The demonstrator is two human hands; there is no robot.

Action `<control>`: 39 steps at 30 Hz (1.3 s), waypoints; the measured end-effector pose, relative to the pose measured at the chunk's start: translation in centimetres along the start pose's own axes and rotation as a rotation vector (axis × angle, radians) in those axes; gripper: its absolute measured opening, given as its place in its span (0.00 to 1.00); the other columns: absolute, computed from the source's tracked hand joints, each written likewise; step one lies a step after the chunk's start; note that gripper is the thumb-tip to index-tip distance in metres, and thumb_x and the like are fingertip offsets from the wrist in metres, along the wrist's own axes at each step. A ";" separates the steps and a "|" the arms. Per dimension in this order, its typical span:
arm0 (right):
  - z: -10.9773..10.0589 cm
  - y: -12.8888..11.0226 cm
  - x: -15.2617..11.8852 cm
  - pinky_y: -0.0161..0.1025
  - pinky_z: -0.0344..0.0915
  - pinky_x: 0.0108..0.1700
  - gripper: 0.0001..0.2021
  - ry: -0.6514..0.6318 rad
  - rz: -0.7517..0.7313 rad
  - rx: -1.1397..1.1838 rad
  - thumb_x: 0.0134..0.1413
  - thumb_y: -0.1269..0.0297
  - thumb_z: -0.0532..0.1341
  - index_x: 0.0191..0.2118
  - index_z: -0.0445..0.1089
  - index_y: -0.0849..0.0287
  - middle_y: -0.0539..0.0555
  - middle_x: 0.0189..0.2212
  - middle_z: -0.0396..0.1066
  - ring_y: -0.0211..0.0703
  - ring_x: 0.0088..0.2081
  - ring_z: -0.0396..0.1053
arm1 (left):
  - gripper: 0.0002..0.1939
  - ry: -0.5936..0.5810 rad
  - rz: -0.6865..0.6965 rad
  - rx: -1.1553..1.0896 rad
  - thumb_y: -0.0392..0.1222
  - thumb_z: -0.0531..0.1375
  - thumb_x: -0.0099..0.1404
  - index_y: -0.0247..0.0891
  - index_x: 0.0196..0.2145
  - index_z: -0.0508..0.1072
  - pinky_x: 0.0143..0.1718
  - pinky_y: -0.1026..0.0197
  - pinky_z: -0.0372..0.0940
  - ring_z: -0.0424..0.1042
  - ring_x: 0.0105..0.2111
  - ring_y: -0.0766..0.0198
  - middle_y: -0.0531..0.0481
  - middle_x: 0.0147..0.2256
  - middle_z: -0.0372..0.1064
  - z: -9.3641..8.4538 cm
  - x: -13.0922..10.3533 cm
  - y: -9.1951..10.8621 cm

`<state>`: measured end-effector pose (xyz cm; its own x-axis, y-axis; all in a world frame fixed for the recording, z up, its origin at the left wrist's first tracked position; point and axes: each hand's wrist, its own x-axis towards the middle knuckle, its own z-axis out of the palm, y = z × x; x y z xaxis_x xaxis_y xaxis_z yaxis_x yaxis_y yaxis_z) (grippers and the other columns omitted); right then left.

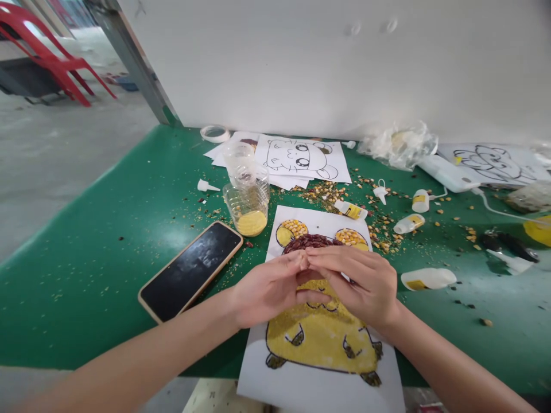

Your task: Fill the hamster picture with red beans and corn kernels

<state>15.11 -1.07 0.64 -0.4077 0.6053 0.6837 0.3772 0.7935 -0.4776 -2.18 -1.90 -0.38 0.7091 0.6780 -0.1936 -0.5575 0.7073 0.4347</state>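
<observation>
A white sheet [301, 384] bears an animal drawing [318, 344] covered with yellow grains, a band of dark red beans [307, 242] and ears of corn kernels [350, 236]. Above the drawing's middle, my left hand [271, 289] and my right hand [364, 281] meet at the fingertips. The fingers of both look pressed together there, and anything between them is too small to make out. To the left of the sheet lies a phone [191, 272], and beyond it stands a clear plastic cup [247, 209] with yellow grains in it.
Loose kernels [325, 192] are scattered across the green table [94, 264]. Several glue bottles, one of them nearest on the right [428, 279], lie on that side. Printed drawings [305, 158], a tape roll [214, 134] and a plastic bag [398, 143] sit by the white panel [301, 69].
</observation>
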 end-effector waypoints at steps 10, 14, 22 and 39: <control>0.5 0.2 0.0 0.34 0.70 0.41 0.08 0.004 -0.026 -0.095 0.54 0.79 0.56 0.36 0.67 0.60 0.53 0.35 0.75 0.37 0.39 0.73 | 0.14 -0.042 0.011 -0.005 0.35 0.45 0.71 0.34 0.38 0.70 0.43 0.57 0.66 0.63 0.45 0.62 0.46 0.41 0.62 0.0 0.3 -0.3; 0.6 0.2 0.0 0.36 0.68 0.40 0.08 -0.027 -0.005 -0.131 0.55 0.79 0.54 0.35 0.65 0.59 0.53 0.33 0.73 0.38 0.38 0.71 | 0.14 -0.050 0.010 0.008 0.34 0.44 0.71 0.34 0.38 0.69 0.43 0.57 0.65 0.63 0.45 0.62 0.46 0.40 0.61 -0.1 0.3 -0.3; 0.6 0.2 -0.1 0.39 0.66 0.36 0.07 -0.093 0.018 -0.142 0.57 0.76 0.48 0.34 0.58 0.57 0.54 0.32 0.69 0.42 0.38 0.68 | 0.14 -0.051 0.000 0.037 0.34 0.44 0.71 0.33 0.35 0.68 0.41 0.58 0.66 0.63 0.43 0.63 0.47 0.38 0.59 0.0 0.3 -0.2; 0.0 0.2 -0.1 0.38 0.67 0.40 0.11 0.007 -0.060 -0.046 0.53 0.81 0.54 0.38 0.62 0.59 0.54 0.35 0.69 0.40 0.39 0.68 | 0.15 -0.097 0.034 0.030 0.36 0.44 0.71 0.34 0.33 0.69 0.43 0.59 0.65 0.63 0.41 0.65 0.49 0.36 0.59 0.1 0.2 0.3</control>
<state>15.15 -0.99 0.50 -0.4248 0.5559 0.7145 0.3900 0.8246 -0.4098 -2.16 -1.59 -0.18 0.7291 0.6781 -0.0929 -0.5698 0.6766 0.4664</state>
